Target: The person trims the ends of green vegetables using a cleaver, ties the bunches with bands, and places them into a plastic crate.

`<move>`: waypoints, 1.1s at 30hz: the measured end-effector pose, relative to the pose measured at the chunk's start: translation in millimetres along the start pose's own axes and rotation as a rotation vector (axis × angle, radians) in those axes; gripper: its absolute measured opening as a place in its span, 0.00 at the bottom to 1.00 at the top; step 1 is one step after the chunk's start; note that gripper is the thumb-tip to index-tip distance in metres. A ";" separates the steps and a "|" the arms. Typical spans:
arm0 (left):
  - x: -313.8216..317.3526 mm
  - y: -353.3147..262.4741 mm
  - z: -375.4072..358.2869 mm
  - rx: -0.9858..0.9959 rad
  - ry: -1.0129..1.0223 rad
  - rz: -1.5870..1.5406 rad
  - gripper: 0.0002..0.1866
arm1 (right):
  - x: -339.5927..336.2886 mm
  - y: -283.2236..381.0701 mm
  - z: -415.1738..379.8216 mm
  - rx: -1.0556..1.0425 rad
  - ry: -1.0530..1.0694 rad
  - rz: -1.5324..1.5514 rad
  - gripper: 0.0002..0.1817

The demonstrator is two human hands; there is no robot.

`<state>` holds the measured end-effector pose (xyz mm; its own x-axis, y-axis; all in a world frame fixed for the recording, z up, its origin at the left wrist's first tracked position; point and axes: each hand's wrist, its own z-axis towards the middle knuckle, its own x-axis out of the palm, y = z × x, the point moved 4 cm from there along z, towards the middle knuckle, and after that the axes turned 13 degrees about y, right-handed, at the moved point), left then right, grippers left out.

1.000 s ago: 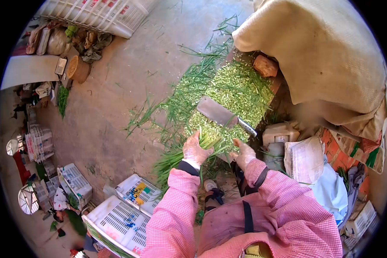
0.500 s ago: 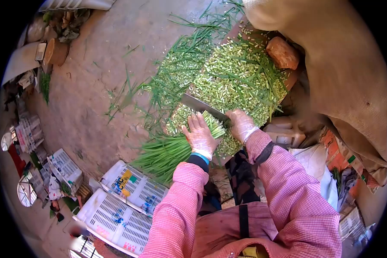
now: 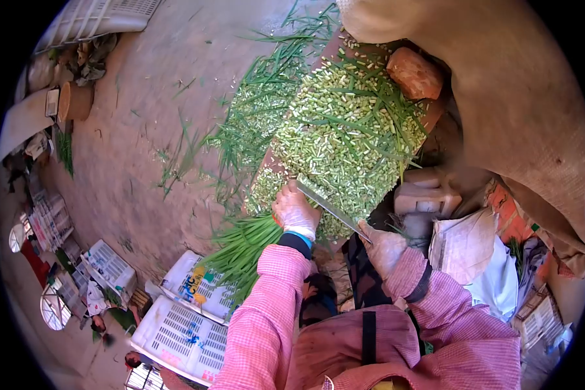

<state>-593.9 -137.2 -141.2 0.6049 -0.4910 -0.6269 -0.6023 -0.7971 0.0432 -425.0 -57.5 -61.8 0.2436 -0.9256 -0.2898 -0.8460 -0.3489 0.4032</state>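
Note:
My left hand, in a thin clear glove, is wrapped round a bundle of long green stalks whose leaves trail to the lower left. My right hand, gloved too, grips the handle end of a long-bladed knife. The blade slants up and left, its far end close beside my left hand's fingers. Beyond the knife, a large heap of chopped pale-green stalk pieces covers a board, with some long leaves lying across it.
A reddish brick rests at the board's far right corner. White slotted crates stand at the lower left. Loose leaves lie on the floor left of the board. Brown sacking hangs at the right. People are visible at the far lower left.
My left hand has gone from spread fingers on the bundle to a closed grip. My right hand, with the knife, has moved down and slightly right, and the blade is steeper.

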 end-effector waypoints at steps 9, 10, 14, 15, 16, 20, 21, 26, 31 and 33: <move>5.4 3.7 1.3 0.047 -0.048 -0.068 0.31 | 7.9 1.3 10.6 -0.006 0.166 0.009 0.23; 2.7 3.5 0.8 0.038 -0.030 -0.045 0.32 | 7.7 3.0 11.0 -0.016 0.174 0.031 0.23; -3.2 -2.9 -4.5 0.017 -0.067 0.022 0.34 | 11.7 4.7 15.5 0.002 -0.099 -0.009 0.14; -4.3 -3.9 -5.0 0.003 -0.063 0.040 0.34 | 8.3 8.8 22.0 0.080 0.020 -0.051 0.13; -4.7 -4.2 -4.4 -0.012 -0.060 0.056 0.35 | 5.9 12.7 30.8 0.156 0.138 -0.094 0.12; -4.0 -5.9 -3.2 -0.053 -0.007 0.050 0.36 | -10.0 38.2 69.1 0.051 0.234 0.008 0.12; -5.4 -6.4 -1.6 -0.058 -0.014 0.046 0.36 | -12.6 40.8 74.9 0.060 0.269 0.024 0.11; -4.5 -6.3 -4.2 -0.027 -0.005 0.047 0.41 | 2.2 9.0 43.5 0.146 0.340 0.048 0.12; -12.0 -8.4 -4.1 -0.054 0.011 0.024 0.38 | 13.0 18.5 101.6 0.129 0.229 0.061 0.13; -10.1 -5.0 -8.9 -0.055 0.010 0.014 0.38 | 20.5 13.6 100.9 0.129 0.276 0.036 0.13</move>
<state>-592.3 -131.4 -128.1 0.6017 -0.5057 -0.6182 -0.5816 -0.8079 0.0948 -479.4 -66.4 -149.8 0.3169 -0.9481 -0.0237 -0.9054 -0.3099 0.2900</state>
